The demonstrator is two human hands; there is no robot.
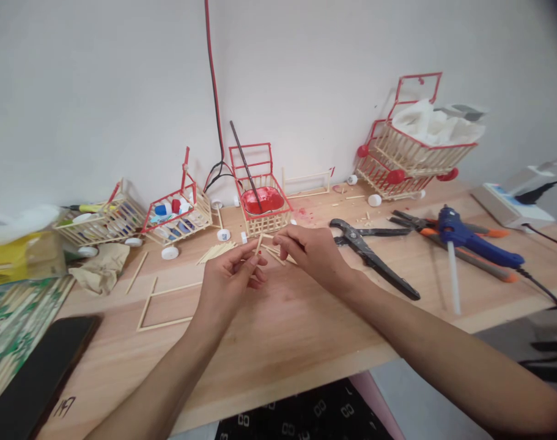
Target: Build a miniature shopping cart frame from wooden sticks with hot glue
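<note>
In the head view, my left hand (230, 272) pinches a short thin wooden stick (259, 245) between thumb and fingers. My right hand (311, 252) is closed beside it, fingertips together by the stick's top end; whatever they hold is mostly hidden. Beneath the right hand lie loose sticks (273, 255). Behind my left hand is a pile of short sticks (216, 251), and a rectangular stick frame (145, 305) lies partly under my left forearm. Just beyond both hands stands a small stick cart (269, 227) with a red-painted tub (276, 201) and a dark rod in it.
More stick carts (181, 223) stand along the wall, with a taller red-trimmed cart (392, 165) at right. Black pliers (374, 260), a blue glue gun (475, 244) and a power strip (512, 205) are to the right. A phone (40, 373) lies at the left edge.
</note>
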